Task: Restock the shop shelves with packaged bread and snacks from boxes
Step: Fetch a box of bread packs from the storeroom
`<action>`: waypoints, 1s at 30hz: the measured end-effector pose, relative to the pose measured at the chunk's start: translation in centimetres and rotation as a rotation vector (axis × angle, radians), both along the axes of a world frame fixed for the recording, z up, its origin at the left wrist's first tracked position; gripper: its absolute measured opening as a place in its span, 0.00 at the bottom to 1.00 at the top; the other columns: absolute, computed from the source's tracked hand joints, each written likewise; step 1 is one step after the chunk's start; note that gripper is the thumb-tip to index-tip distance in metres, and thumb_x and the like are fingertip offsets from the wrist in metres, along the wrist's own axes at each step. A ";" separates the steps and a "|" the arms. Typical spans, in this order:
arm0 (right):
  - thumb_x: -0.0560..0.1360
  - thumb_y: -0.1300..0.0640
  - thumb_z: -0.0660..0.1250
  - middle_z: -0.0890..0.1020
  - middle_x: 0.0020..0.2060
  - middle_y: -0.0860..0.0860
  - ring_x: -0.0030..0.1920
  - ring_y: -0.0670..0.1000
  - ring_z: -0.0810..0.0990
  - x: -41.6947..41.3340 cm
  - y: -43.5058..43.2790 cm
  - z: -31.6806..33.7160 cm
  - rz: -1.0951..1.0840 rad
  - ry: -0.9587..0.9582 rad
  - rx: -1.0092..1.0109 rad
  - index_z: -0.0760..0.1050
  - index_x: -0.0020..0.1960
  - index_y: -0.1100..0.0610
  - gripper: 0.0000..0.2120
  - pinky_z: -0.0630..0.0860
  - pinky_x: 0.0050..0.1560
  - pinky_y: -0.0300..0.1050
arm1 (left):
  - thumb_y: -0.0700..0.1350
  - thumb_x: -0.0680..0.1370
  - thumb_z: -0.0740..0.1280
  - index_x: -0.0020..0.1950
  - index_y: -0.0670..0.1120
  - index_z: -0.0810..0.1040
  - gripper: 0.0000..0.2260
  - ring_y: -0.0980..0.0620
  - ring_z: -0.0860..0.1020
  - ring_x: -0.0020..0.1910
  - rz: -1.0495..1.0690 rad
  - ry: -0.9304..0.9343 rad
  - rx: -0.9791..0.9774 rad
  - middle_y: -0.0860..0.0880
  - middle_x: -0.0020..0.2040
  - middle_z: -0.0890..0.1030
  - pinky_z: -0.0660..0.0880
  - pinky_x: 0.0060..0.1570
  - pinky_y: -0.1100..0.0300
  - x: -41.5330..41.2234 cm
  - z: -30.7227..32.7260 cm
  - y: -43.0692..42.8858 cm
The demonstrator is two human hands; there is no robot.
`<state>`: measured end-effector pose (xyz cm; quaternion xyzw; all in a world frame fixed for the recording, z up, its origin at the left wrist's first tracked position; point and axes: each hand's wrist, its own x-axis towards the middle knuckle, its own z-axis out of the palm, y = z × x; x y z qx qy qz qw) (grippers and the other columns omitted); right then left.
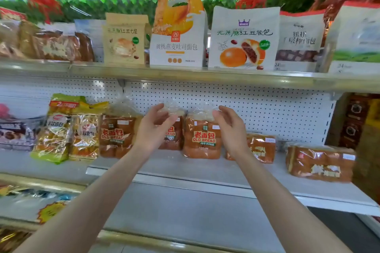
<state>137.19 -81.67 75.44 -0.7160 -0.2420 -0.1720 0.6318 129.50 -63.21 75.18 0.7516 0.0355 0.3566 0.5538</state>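
Mid-frame, the left hand has its grip pinching a bread bag on the shelf. The right hand touches the neighbouring bag, grip unclear.

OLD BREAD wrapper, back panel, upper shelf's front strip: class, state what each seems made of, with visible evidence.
OLD BREAD wrapper: thin clear plastic film, glossy; crinkles and glints. Back panel: probably white-painted sheet metal, matte; rows of punched holes. Front strip: yellowish, shiny; plastic or metal, cannot tell.

Middle shelf, left to right: soft bread bags, left Old Bread pack, middle Old Bread pack, right Old Bread pack, then two loaf packs, apart. Pegboard behind. Upper shelf above: bread bags standing side by side.
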 end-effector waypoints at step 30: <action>0.79 0.51 0.64 0.77 0.52 0.42 0.54 0.41 0.76 -50.4 33.4 0.5 1.220 -0.060 0.036 0.74 0.66 0.56 0.17 0.68 0.46 0.21 | 0.53 0.76 0.70 0.71 0.49 0.68 0.25 0.52 0.79 0.56 1.239 -0.003 0.038 0.49 0.59 0.79 0.77 0.53 0.60 -63.2 0.6 12.9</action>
